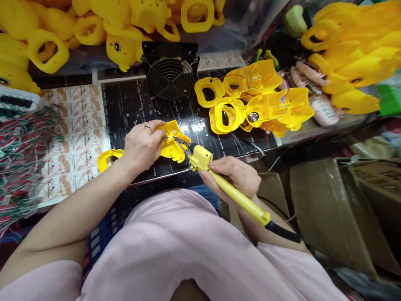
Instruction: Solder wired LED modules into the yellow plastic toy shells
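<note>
In my right hand (236, 175) is a yellow soldering iron (238, 194) with a black cable at its lower end. Its dark tip points up and left, over a yellow plastic shell piece (171, 144). My left hand (144, 142) has its fingers closed on the left edge of that shell piece, and a ring shows on one finger. A thin metal piece lies along the iron's tip. Whether the tip touches the shell I cannot tell. Left of my left wrist rests a yellow plastic piece with a ring-shaped opening (105, 159), partly behind my forearm.
A black fan with a wire guard (171, 77) stands at the back of the black work surface (125, 100). Yellow shells with wires and a speaker (266, 110) lie to the right. Red and green wire bundles (25, 163) cover the left side. Cardboard boxes (326, 209) stand lower right.
</note>
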Tool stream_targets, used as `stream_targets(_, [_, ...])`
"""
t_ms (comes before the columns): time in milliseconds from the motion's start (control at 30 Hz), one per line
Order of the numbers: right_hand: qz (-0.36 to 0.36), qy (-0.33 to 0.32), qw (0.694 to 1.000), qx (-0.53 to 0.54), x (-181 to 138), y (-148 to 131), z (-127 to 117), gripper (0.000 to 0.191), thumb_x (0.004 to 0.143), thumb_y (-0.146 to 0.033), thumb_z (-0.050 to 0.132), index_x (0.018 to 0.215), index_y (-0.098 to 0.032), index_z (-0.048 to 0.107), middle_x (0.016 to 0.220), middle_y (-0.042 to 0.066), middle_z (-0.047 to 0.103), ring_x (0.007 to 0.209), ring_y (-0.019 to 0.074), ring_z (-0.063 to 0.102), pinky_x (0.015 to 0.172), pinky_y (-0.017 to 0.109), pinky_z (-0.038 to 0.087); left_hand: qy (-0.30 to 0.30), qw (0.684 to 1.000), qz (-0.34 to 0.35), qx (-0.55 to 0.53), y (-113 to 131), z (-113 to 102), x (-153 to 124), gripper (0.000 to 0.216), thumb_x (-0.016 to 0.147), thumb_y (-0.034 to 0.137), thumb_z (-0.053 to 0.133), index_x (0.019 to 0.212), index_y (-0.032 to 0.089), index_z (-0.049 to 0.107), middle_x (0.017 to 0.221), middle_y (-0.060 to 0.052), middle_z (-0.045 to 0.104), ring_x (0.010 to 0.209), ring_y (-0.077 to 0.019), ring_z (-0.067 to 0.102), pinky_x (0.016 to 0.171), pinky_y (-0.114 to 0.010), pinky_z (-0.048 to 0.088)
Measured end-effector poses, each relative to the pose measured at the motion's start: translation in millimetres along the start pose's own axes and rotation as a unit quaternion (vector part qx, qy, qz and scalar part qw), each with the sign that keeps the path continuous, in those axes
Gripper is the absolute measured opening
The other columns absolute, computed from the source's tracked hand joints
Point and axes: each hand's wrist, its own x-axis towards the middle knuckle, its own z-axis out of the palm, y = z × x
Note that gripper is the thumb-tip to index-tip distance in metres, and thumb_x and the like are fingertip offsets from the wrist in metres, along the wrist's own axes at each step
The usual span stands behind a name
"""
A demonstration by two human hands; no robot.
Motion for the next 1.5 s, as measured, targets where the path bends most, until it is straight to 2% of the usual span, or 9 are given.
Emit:
stream_targets(267, [-0.042,-0.035,0.998,-0.036,9,-1,0,0.018,0.090,-0.020,0.079,0.088,-0.024,0.061,0.070,-0.003,0.074,0.060,0.0128,0.072,0.056,0.022,0.062,-0.010,0.996,-0.051,-0.066,5,-1,4,0.014,0.094,0.023,0.064,0.083,0.022,0.074,0.125,-0.012,0.076,0.107,-0.0302,0.073,0.100,-0.050,0.053])
stream_targets(500, [-0.041,-0.039,0.997,-0.049,12,-1,-3,0.019,0.089,-0.020,0.079,0.090,-0.024,0.060,0.069,-0.003,0.074,0.058,0.0123,0.071,0.055,0.021,0.060,-0.005,0.999,-0.029,-0.042,5,0,4,0.019,0.094,0.019,0.059,0.085,0.022,0.076,0.123,-0.012,0.077,0.104,-0.0297,0.074,0.098,-0.052,0.055])
stream_targets(633, [-0.048,-0.043,0.997,-0.039,12,-1,-3,0.018,0.090,-0.020,0.078,0.091,-0.024,0.060,0.069,-0.004,0.073,0.058,0.0121,0.071,0.054,0.021,0.060,0.013,1.000,0.014,0.015,3,3,3,0.022,0.096,0.018,0.056,0.088,0.019,0.077,0.121,-0.013,0.077,0.101,-0.0286,0.074,0.094,-0.050,0.056])
stream_targets(867, [0.000,0.002,0.999,-0.043,10,2,-21,0.023,0.084,-0.009,0.081,0.090,-0.023,0.064,0.074,-0.002,0.073,0.061,0.0147,0.072,0.056,0.025,0.063,0.040,0.996,0.052,0.065,-1,8,0,0.021,0.095,0.015,0.057,0.087,0.018,0.075,0.119,-0.010,0.078,0.097,-0.0240,0.074,0.092,-0.044,0.057])
stream_targets(1033, [0.038,0.018,0.999,-0.033,4,4,-19,0.036,0.083,-0.016,0.084,0.114,-0.024,0.068,0.082,-0.001,0.077,0.060,0.0150,0.071,0.055,0.026,0.063,0.027,0.998,0.037,0.039,-2,6,0,0.020,0.097,0.020,0.057,0.089,0.019,0.075,0.123,-0.010,0.077,0.102,-0.0252,0.074,0.099,-0.048,0.056])
stream_targets(1167, [0.085,0.016,0.995,-0.051,0,3,-18,0.052,0.087,-0.024,0.082,0.135,-0.027,0.063,0.091,0.000,0.079,0.067,0.0168,0.075,0.065,0.030,0.068,0.037,0.996,0.059,0.050,-3,4,0,0.021,0.098,0.020,0.057,0.088,0.019,0.076,0.121,-0.010,0.078,0.099,-0.0243,0.074,0.098,-0.046,0.057])
stream_targets(1300, [0.122,0.061,0.990,-0.045,-5,5,-16,0.026,0.089,-0.032,0.081,0.112,-0.026,0.072,0.084,-0.001,0.078,0.063,0.0159,0.074,0.057,0.027,0.063,0.078,0.986,0.115,0.089,-4,3,1,0.022,0.095,0.018,0.057,0.084,0.017,0.076,0.114,-0.010,0.080,0.092,-0.0249,0.076,0.092,-0.045,0.060])
stream_targets(1400, [0.136,0.095,0.986,-0.010,-9,8,-13,0.018,0.086,-0.030,0.084,0.095,-0.024,0.069,0.077,-0.002,0.075,0.059,0.0144,0.071,0.051,0.025,0.058,0.075,0.992,0.087,0.044,-5,-1,1,0.021,0.095,0.019,0.058,0.084,0.021,0.076,0.118,-0.008,0.079,0.104,-0.0259,0.074,0.101,-0.049,0.056])
stream_targets(1500, [0.129,0.091,0.987,0.024,-11,9,-12,0.018,0.086,-0.027,0.083,0.090,-0.023,0.066,0.075,-0.003,0.072,0.058,0.0136,0.069,0.052,0.025,0.057,0.083,0.994,0.066,-0.012,-7,-5,2,0.018,0.096,0.022,0.062,0.085,0.023,0.075,0.124,-0.007,0.076,0.116,-0.0264,0.070,0.104,-0.049,0.055])
